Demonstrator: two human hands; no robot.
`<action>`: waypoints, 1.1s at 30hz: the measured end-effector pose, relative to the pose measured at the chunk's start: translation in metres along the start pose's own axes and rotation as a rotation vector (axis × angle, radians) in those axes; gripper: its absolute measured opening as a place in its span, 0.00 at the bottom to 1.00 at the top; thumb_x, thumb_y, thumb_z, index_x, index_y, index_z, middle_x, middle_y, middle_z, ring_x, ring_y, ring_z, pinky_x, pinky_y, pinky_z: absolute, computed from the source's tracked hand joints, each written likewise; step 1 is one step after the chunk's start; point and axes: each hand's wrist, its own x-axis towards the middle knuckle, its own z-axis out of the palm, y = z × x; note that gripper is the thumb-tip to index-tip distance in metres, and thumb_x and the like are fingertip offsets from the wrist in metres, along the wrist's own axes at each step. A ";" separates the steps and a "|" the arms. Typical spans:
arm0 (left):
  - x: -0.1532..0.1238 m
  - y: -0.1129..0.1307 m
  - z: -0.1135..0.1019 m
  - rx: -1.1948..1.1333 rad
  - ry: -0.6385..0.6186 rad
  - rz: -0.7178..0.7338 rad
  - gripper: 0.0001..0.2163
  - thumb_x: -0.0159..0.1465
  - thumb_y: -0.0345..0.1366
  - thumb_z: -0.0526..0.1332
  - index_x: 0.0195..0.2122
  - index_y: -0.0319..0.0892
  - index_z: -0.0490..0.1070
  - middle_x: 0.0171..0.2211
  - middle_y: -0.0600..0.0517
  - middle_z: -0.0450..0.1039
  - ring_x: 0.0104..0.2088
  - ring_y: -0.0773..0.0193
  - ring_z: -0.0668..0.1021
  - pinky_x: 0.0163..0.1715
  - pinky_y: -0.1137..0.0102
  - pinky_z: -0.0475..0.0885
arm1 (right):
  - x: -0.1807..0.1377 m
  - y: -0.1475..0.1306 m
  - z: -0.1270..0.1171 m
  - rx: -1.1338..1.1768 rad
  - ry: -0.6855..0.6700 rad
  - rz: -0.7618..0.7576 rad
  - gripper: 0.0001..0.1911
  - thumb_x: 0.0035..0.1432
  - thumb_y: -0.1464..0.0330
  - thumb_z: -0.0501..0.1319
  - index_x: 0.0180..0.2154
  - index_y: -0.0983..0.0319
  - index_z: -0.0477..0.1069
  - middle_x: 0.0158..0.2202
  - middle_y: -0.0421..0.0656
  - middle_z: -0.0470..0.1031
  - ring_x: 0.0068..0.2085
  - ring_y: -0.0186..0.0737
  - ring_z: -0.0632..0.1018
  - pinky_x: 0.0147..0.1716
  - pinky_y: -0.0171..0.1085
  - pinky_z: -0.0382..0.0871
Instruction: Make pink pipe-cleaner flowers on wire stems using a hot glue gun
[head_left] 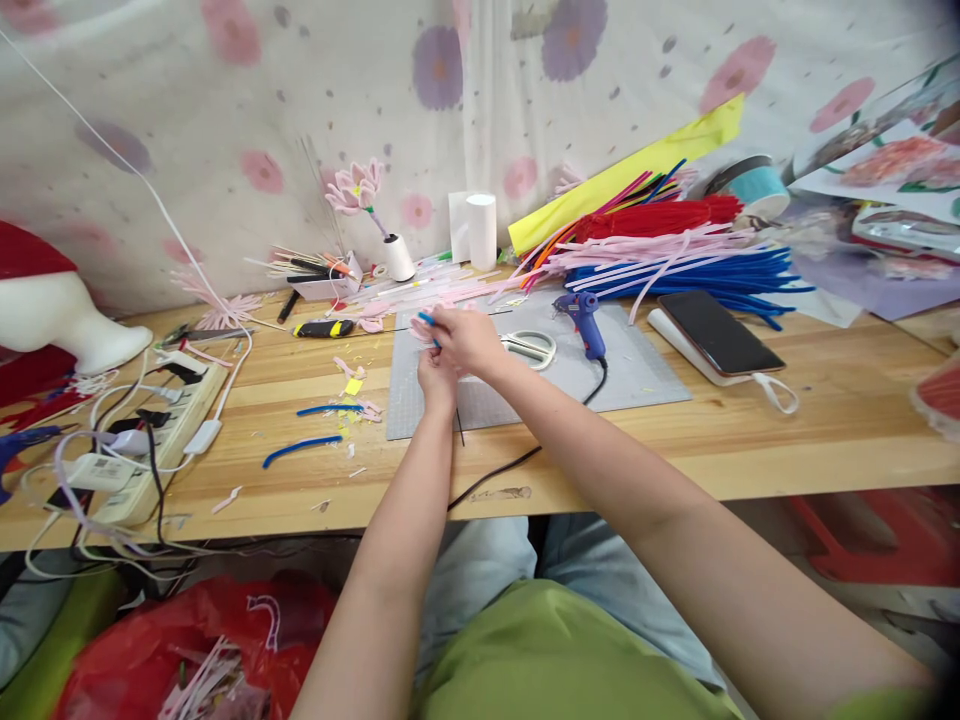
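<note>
Over the grey cutting mat (637, 370), both hands meet with fingers closed. My right hand (471, 342) pinches a short blue pipe cleaner (427, 319), whose end sticks out past the fingertips. Just below it, my left hand (436, 378) grips a thin dark stem (461, 430) that pokes out beneath the palm. Pink fuzzy petals (418, 330) show beside the fingers; how they join the stem is hidden. White-handled scissors (531, 348) lie behind my right wrist. A blue glue gun (584, 322) rests farther right on the mat.
Two blue pipe cleaner pieces (304, 449) and scraps lie left of the mat. A power strip (169, 440) with tangled cables fills the left edge. Bundled pipe cleaners (675, 270) and a phone (720, 332) lie right. A pink flower (355, 187) stands in a white holder (399, 258).
</note>
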 end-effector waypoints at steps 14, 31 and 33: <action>-0.018 0.023 0.005 -0.440 -0.159 -0.531 0.08 0.62 0.25 0.53 0.27 0.35 0.68 0.22 0.54 0.72 0.16 0.80 0.69 0.19 0.85 0.68 | -0.007 0.060 -0.011 1.245 0.151 0.592 0.03 0.54 0.72 0.59 0.29 0.64 0.68 0.26 0.41 0.77 0.23 0.26 0.75 0.17 0.23 0.63; -0.021 0.031 -0.009 -0.787 -0.331 -0.588 0.18 0.61 0.19 0.46 0.47 0.43 0.66 0.23 0.58 0.64 0.16 0.81 0.66 0.20 0.90 0.68 | -0.025 0.066 0.004 1.369 0.204 0.758 0.05 0.56 0.75 0.57 0.28 0.65 0.68 0.23 0.39 0.76 0.22 0.25 0.75 0.15 0.22 0.60; -0.024 0.035 -0.010 -0.764 -0.312 -0.545 0.17 0.61 0.20 0.48 0.46 0.43 0.66 0.24 0.58 0.64 0.17 0.81 0.66 0.22 0.91 0.69 | -0.026 0.064 0.007 1.362 0.192 0.771 0.05 0.56 0.75 0.57 0.27 0.65 0.68 0.23 0.39 0.76 0.21 0.25 0.74 0.14 0.22 0.58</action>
